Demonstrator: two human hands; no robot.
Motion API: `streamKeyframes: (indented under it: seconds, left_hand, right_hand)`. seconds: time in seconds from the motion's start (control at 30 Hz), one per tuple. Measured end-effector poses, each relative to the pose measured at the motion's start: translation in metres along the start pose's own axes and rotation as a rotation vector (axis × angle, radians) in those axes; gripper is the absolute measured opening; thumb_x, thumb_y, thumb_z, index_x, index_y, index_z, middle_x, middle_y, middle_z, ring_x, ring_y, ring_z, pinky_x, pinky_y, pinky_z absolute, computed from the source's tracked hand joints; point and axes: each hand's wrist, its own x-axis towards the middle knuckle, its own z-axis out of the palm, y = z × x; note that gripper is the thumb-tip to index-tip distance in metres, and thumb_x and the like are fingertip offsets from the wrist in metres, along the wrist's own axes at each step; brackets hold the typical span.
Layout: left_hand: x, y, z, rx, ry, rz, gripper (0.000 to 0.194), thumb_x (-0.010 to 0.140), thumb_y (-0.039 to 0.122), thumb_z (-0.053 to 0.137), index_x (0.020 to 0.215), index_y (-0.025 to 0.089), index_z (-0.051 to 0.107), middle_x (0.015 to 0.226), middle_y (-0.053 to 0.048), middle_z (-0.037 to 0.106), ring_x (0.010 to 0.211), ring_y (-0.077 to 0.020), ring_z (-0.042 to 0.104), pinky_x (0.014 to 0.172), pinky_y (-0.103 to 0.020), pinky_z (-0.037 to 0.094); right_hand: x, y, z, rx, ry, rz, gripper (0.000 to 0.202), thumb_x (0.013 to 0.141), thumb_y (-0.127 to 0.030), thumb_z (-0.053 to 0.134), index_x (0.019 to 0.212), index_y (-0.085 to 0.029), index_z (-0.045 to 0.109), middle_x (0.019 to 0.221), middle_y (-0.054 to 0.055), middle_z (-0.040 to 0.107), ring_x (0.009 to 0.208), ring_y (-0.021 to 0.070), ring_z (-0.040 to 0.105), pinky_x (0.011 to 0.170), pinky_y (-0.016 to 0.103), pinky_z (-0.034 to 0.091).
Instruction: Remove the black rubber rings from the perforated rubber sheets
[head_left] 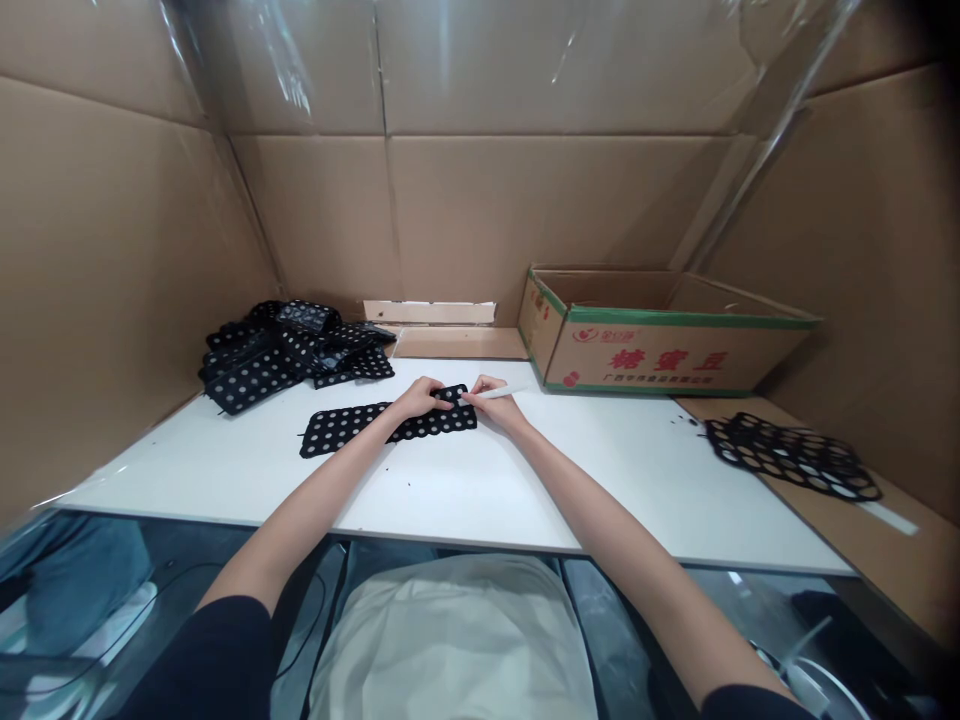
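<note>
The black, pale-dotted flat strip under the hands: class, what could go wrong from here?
The slim white pen-like tool in the right hand could slip into the left hand, which is close to its tip. The black, pale-dotted flat strip might swivel, as its left end appears unheld.

Your strip point(433, 426) is showing pale round dots on black, your pen-like tool point(499, 392) is showing white, your sleeves point(214, 660) are showing dark navy, the green-edged carton point(667, 340) is showing red lettering point(667, 361) on brown
</note>
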Motion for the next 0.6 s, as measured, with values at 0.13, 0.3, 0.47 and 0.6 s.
streamKeyframes:
  seconds: [0.13,0.3,0.47,0.6]
  left_hand:
    - [-0.001,0.0,0.003,0.023,0.036,0.059,0.028,0.061,0.04,0.066,0.065,0.013,0.058,0.06,0.003,0.05,0.063,-0.0134,0.045,0.061,-0.024,0.033]
    - [-0.001,-0.001,0.007,0.072,0.094,0.108,0.024,0.062,0.036,0.066,0.068,0.013,0.059,0.063,0.003,0.054,0.066,-0.0143,0.047,0.064,-0.025,0.034]
    - [0.002,0.003,0.002,0.109,0.049,0.098,0.026,0.062,0.039,0.065,0.067,0.014,0.059,0.062,0.003,0.054,0.066,-0.0148,0.048,0.064,-0.025,0.036]
    - [0.001,0.01,-0.011,0.204,-0.052,0.062,0.024,0.063,0.037,0.063,0.072,0.015,0.06,0.069,0.001,0.06,0.07,-0.017,0.052,0.066,-0.025,0.038]
  right_hand:
    - [0.002,0.004,0.002,-0.043,0.0,-0.019,0.032,0.067,-0.037,0.064,0.054,-0.018,0.043,0.052,-0.004,0.045,0.053,0.0096,0.04,0.053,0.023,0.029]
    - [0.003,0.004,0.008,0.061,-0.078,0.077,0.028,0.064,-0.033,0.064,0.056,-0.02,0.041,0.043,-0.006,0.044,0.043,0.0086,0.038,0.046,0.023,0.026]
    - [0.005,0.0,0.007,0.209,0.033,0.2,0.03,0.059,-0.027,0.065,0.052,-0.02,0.036,0.037,-0.007,0.037,0.037,0.0069,0.033,0.041,0.021,0.021]
    - [0.005,0.002,0.0,0.306,0.185,0.186,0.031,0.058,-0.023,0.063,0.049,-0.02,0.033,0.035,-0.008,0.035,0.035,0.0056,0.031,0.04,0.02,0.019]
